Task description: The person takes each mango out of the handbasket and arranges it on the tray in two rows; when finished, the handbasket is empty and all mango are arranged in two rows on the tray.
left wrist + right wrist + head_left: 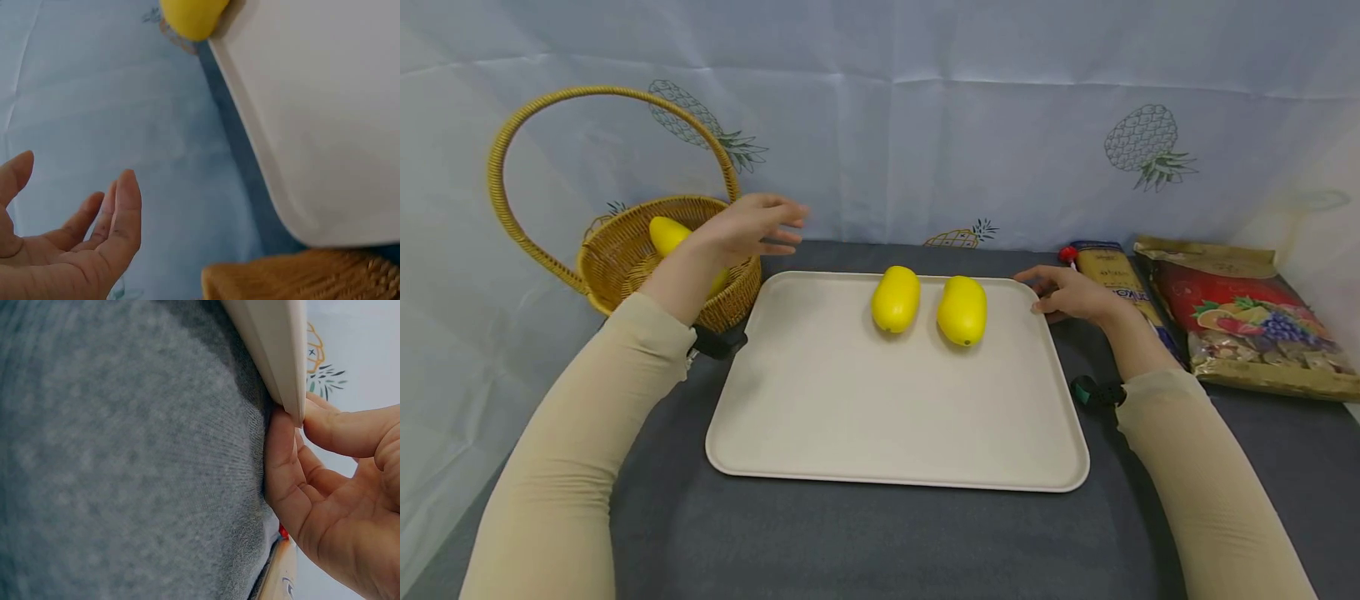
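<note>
A shallow cream tray (887, 408) lies on the dark cloth. Two smooth yellow oblong fruits (896, 300) (962, 311) sit side by side near its far edge. My right hand (1067, 293) is at the tray's far right corner; in the right wrist view, the thumb and fingers (284, 450) pinch the rim. At the left, my left hand (752, 225) hovers with spread, bent fingers and holds nothing, as the left wrist view also shows. Behind its wrist stands a wicker basket (613, 258) with yellow fruit (666, 236) inside, partly hidden by the forearm.
The basket's tall handle (497, 175) arches up at the left. At the right lie a red and gold bag with printed fruit (1247, 317), a yellow and blue packet (1112, 271) and a small red ball-shaped thing (1067, 254). A pale curtain with pineapple prints hangs behind.
</note>
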The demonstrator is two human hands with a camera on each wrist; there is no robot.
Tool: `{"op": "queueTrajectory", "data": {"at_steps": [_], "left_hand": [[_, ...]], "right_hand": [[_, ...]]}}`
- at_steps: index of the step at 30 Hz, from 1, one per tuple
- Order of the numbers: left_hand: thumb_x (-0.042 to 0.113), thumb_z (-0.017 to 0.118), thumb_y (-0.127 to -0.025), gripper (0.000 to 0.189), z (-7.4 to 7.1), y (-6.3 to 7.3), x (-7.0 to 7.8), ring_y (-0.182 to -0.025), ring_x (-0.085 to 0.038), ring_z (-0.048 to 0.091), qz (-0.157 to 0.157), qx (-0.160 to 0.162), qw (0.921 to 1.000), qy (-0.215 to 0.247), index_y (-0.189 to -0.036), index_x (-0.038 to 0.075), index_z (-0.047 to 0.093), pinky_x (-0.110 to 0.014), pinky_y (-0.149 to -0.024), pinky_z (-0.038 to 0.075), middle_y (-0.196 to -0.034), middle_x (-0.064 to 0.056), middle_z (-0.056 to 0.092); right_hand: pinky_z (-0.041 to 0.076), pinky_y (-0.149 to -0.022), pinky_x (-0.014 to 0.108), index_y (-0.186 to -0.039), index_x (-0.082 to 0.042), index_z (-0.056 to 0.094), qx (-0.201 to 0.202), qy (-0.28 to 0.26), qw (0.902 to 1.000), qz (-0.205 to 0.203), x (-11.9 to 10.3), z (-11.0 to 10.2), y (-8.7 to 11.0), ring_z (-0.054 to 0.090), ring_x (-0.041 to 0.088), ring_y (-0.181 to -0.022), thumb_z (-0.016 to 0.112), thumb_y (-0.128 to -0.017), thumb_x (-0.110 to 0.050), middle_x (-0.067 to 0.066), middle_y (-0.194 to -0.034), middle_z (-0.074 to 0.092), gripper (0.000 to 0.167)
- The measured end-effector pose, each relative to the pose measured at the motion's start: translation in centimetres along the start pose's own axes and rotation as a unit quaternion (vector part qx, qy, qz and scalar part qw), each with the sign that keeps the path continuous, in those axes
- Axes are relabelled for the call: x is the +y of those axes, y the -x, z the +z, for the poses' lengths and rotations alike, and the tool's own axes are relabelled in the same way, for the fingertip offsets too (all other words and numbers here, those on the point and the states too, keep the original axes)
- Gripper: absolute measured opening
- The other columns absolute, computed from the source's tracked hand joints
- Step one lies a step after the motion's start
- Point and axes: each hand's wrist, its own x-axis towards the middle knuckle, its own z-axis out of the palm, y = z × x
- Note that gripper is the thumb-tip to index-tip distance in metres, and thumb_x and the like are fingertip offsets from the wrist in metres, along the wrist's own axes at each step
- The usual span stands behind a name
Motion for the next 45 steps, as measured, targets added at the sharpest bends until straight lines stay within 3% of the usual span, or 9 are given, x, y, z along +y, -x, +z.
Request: {"op": "queueTrajectory", "data": {"at_steps": [6,9,14,21,27,33,37,38,45], "left_hand": [[0.048,0.049,-0.100,0.073,-3.1,1.0,0.1,-0.144,-0.029,0.037,-0.002,0.012,0.9999,-0.006,-0.159,0.015,0.021,-0.037,-0.118,0.041,-0.164,-0.015,0.022],[0.053,0.050,-0.097,0.079,-4.7,1.0,-0.3,-0.136,-0.022,0.044,-0.010,0.024,0.9997,-0.001,-0.159,0.017,0.018,-0.027,-0.109,0.048,-0.163,-0.012,0.025],[0.054,0.051,-0.096,0.084,-7.0,0.9,-1.5,-0.123,-0.012,0.049,-0.005,0.045,0.9990,0.008,-0.160,0.014,0.014,-0.014,-0.087,0.054,-0.156,-0.007,0.032],[0.054,0.051,-0.096,0.083,-9.7,0.9,-3.5,-0.111,-0.005,0.052,-0.018,0.081,0.9959,0.036,-0.160,0.020,0.010,-0.012,-0.083,0.054,-0.164,-0.006,0.024],[0.053,0.056,-0.094,0.086,-11.1,1.0,-4.7,-0.096,0.001,0.057,-0.013,0.100,0.9929,0.064,-0.160,0.019,0.013,-0.014,-0.082,0.055,-0.129,0.010,0.048],[0.054,0.055,-0.094,0.089,-12.3,1.2,-5.9,-0.092,0.004,0.059,-0.028,0.095,0.9934,0.058,-0.160,0.018,0.009,-0.013,-0.079,0.055,-0.119,0.013,0.049],[0.057,0.053,-0.093,0.092,-13.4,0.7,-7.3,-0.100,0.000,0.056,-0.042,0.065,0.9968,0.023,-0.160,0.014,0.008,-0.015,-0.084,0.054,-0.116,0.014,0.049],[0.056,0.054,-0.093,0.087,-13.8,0.4,-7.9,-0.102,-0.001,0.057,-0.039,0.054,0.9976,0.021,-0.159,0.016,0.015,-0.016,-0.085,0.055,-0.115,0.015,0.051],[0.060,0.047,-0.096,0.079,-13.6,0.9,-9.0,-0.122,-0.011,0.052,-0.074,-0.003,0.9958,-0.052,-0.157,0.017,0.021,-0.031,-0.109,0.047,-0.144,-0.002,0.040]], "right_hand": [[0.057,-0.095,0.048,-0.153,-0.003,0.029,0.002,-0.003,1.0000,0.001,0.0,-0.1,0.1,0.064,0.024,-0.101,0.056,-0.098,-0.006,0.030,-0.132,0.048,0.062],[0.057,-0.097,0.049,-0.153,-0.003,0.030,0.003,-0.002,1.0000,0.001,0.1,0.0,0.0,0.064,0.025,-0.102,0.056,-0.098,-0.006,0.030,-0.132,0.048,0.061],[0.056,-0.098,0.049,-0.153,-0.005,0.030,0.002,-0.002,1.0000,0.008,0.1,0.1,0.1,0.063,0.027,-0.104,0.056,-0.098,-0.006,0.028,-0.132,0.048,0.061],[0.055,-0.099,0.049,-0.154,-0.006,0.029,-0.003,-0.006,1.0000,0.006,0.1,0.0,0.0,0.063,0.026,-0.106,0.056,-0.099,-0.008,0.029,-0.134,0.046,0.062],[0.056,-0.098,0.050,-0.154,-0.006,0.030,0.003,-0.005,1.0000,0.006,0.1,-0.1,-0.1,0.063,0.028,-0.106,0.057,-0.098,-0.008,0.029,-0.134,0.046,0.061],[0.055,-0.098,0.050,-0.154,-0.005,0.029,0.000,-0.008,1.0000,0.003,0.1,0.0,-0.1,0.062,0.029,-0.106,0.057,-0.098,-0.008,0.028,-0.133,0.046,0.063],[0.055,-0.099,0.049,-0.154,-0.005,0.029,0.000,-0.009,1.0000,0.003,0.2,0.0,0.0,0.062,0.027,-0.106,0.056,-0.098,-0.008,0.028,-0.132,0.047,0.062],[0.055,-0.099,0.049,-0.154,-0.005,0.030,0.000,-0.009,0.9999,0.004,0.2,0.0,0.0,0.062,0.028,-0.106,0.056,-0.098,-0.008,0.027,-0.133,0.047,0.062],[0.054,-0.100,0.051,-0.153,-0.006,0.031,0.004,-0.009,0.9999,0.005,0.2,0.0,-0.1,0.061,0.029,-0.108,0.057,-0.098,-0.008,0.027,-0.132,0.047,0.061]]}}
